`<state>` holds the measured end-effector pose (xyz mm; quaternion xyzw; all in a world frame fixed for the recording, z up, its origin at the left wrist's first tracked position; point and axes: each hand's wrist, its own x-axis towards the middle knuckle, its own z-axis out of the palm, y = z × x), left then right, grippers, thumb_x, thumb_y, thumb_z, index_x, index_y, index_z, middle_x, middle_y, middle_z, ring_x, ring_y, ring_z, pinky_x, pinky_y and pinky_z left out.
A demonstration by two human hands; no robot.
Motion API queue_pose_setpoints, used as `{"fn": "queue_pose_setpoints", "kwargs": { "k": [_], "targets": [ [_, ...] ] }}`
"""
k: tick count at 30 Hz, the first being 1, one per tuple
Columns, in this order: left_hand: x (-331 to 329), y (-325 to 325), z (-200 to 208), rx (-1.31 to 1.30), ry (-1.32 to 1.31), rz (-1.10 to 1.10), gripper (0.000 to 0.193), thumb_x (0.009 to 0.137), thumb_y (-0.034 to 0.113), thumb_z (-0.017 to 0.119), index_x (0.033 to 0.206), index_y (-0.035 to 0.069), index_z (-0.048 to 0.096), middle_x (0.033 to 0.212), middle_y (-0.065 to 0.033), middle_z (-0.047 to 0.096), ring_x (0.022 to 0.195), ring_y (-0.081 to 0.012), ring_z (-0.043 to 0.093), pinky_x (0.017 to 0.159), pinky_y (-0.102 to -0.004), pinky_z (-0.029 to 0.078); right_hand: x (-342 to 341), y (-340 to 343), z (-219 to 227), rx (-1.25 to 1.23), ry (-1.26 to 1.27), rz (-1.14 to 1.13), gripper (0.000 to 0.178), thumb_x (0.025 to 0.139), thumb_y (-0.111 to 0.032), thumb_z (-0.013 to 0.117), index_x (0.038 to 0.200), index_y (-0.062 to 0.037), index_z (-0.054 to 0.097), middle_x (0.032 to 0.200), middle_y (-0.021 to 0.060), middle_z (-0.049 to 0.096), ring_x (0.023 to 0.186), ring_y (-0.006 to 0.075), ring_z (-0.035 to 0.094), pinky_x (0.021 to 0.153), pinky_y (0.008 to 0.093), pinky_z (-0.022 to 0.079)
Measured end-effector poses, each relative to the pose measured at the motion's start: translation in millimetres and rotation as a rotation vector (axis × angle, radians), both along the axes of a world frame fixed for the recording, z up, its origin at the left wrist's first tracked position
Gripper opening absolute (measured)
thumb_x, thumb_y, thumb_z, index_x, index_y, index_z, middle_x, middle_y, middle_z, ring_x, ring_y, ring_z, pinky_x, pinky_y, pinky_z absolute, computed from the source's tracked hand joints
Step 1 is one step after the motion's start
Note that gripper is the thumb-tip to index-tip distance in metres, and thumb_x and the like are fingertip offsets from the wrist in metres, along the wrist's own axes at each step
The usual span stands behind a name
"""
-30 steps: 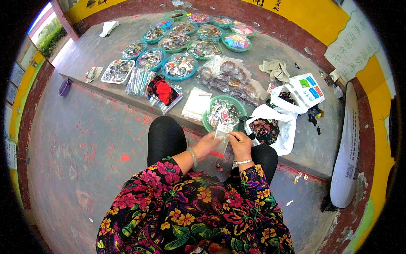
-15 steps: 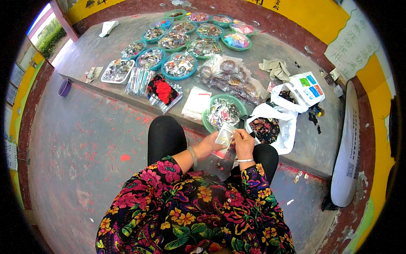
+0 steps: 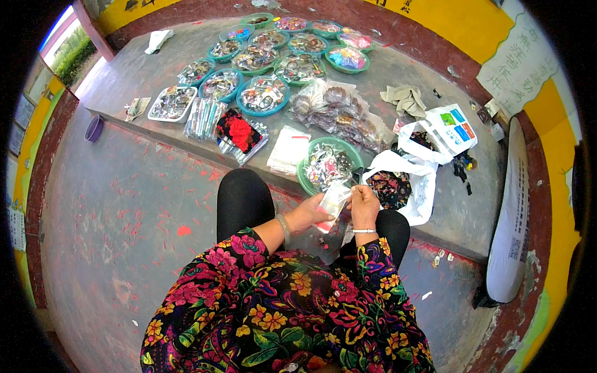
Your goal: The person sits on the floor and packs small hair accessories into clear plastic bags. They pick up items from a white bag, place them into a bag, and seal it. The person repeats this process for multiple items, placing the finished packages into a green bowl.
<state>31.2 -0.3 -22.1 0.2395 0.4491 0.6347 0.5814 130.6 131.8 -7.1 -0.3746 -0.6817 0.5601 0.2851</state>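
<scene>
Between my knees, my left hand (image 3: 305, 215) grips a small clear plastic bag (image 3: 334, 200) with a white face and a red lower edge, thumb across its front. My right hand (image 3: 365, 206) has its fingers pinched together at the bag's upper right edge; whether they hold the film or something small is too fine to tell. Just beyond the bag stands a green basin (image 3: 305, 176) full of small wrapped items. To its left lies a stack of flat white bags (image 3: 290, 149). Beside my right hand sits a white plastic sack (image 3: 423, 196) filled with dark, multicoloured small pieces.
On the raised concrete ledge (image 3: 205, 138) are several round basins (image 3: 264, 96) of small goods, a white rectangular tub (image 3: 173, 104), a pile of clear bags (image 3: 339, 115) and a black cloth with a red flower (image 3: 239, 132). A purple bucket (image 3: 94, 128) stands at the left.
My right hand has shifted slightly up and to the right, its fingers drawing a little away from the bag's middle. My left hand stays in place around the bag.
</scene>
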Motion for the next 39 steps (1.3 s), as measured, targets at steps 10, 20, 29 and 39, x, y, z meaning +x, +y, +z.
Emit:
{"fn": "queue_pose_setpoints", "kwargs": {
  "k": [10, 20, 29, 39],
  "targets": [
    [-2, -1, -1, 0.036, -0.094, -0.025, 0.043, 0.076, -0.002, 0.060, 0.115, 0.003, 0.042, 0.097, -0.0051, 0.057, 0.084, -0.0125, 0.057, 0.075, -0.0264, 0.047, 1, 7, -4, 0.025, 0.027, -0.040, 0.011, 0.083, -0.009, 0.054, 0.077, 0.0000, 0.055, 0.058, 0.0018, 0.054, 0.045, 0.0074, 0.049, 0.042, 0.0210, 0.041],
    [-2, -3, 0, -0.006, -0.186, -0.078, 0.045, 0.075, -0.004, 0.059, 0.116, 0.002, 0.042, 0.094, -0.0069, 0.057, 0.081, -0.0154, 0.058, 0.071, -0.0272, 0.049, 6, 16, -4, -0.013, 0.014, -0.111, 0.010, 0.083, -0.007, 0.054, 0.077, 0.0006, 0.056, 0.059, 0.0027, 0.054, 0.046, 0.0078, 0.049, 0.042, 0.0210, 0.040],
    [-5, -5, -13, -0.099, -0.097, 0.004, 0.041, 0.077, -0.004, 0.056, 0.116, 0.000, 0.043, 0.096, -0.0085, 0.057, 0.081, -0.0173, 0.058, 0.069, -0.0295, 0.049, 10, 29, 2, -0.132, 0.134, -0.309, 0.010, 0.084, -0.011, 0.053, 0.083, -0.0006, 0.056, 0.062, 0.0034, 0.056, 0.045, 0.0078, 0.050, 0.039, 0.0201, 0.038],
    [-23, 3, -67, -0.416, -0.110, 0.441, 0.025, 0.073, -0.002, 0.046, 0.097, -0.003, 0.054, 0.087, -0.0119, 0.059, 0.078, -0.0233, 0.058, 0.068, -0.0357, 0.046, 17, 33, -1, -0.394, 0.358, -0.346, 0.012, 0.085, -0.014, 0.052, 0.078, -0.0039, 0.053, 0.061, 0.0047, 0.056, 0.044, 0.0087, 0.048, 0.038, 0.0198, 0.035]
  ]
}}
